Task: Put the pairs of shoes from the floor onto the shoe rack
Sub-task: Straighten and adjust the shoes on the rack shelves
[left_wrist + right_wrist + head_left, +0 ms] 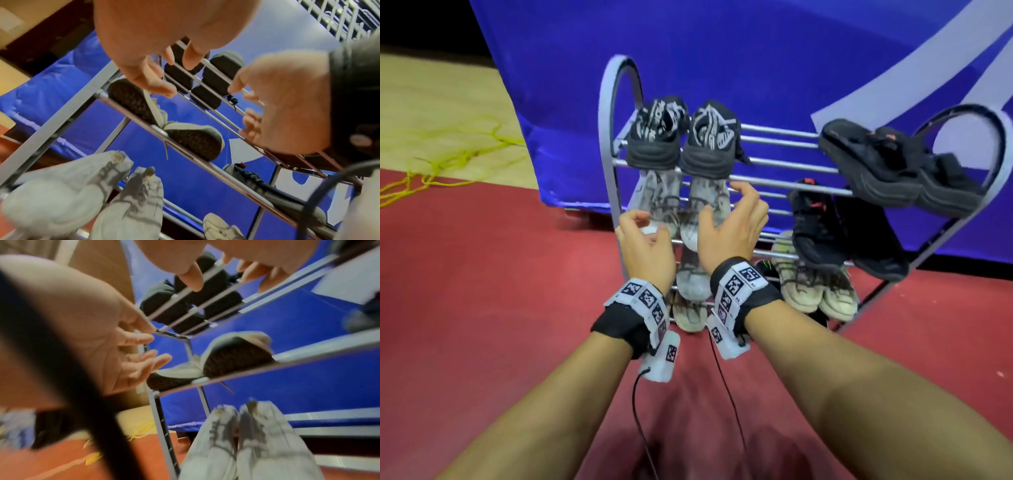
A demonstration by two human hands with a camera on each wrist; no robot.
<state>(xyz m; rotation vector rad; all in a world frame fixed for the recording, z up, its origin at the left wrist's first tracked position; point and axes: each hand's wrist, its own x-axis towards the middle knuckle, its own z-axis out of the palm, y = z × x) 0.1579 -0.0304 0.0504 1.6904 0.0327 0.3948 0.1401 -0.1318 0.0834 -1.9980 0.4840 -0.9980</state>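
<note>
The grey metal shoe rack (606, 137) stands against a blue drape. A grey-white pair of sneakers (709, 195) lies on its second shelf at the left, heels toward me. My left hand (650, 224) and right hand (722, 202) hover side by side just in front of those heels, fingers loosely curled and holding nothing. From below, the left wrist view shows the sneakers' dark soles (193, 144) on the bars and my left hand (162, 78) empty. In the right wrist view the right hand's fingers (190, 280) are spread and apart from the sneakers (236, 356).
Black patterned shoes (681, 137) and black sandals (893, 164) sit on the top shelf, black shoes (822, 229) on the second. Pale shoes (811, 291) fill the lower shelves, another grey pair (246, 443) under my hands. Yellow cord (431, 171) lies on the floor at left.
</note>
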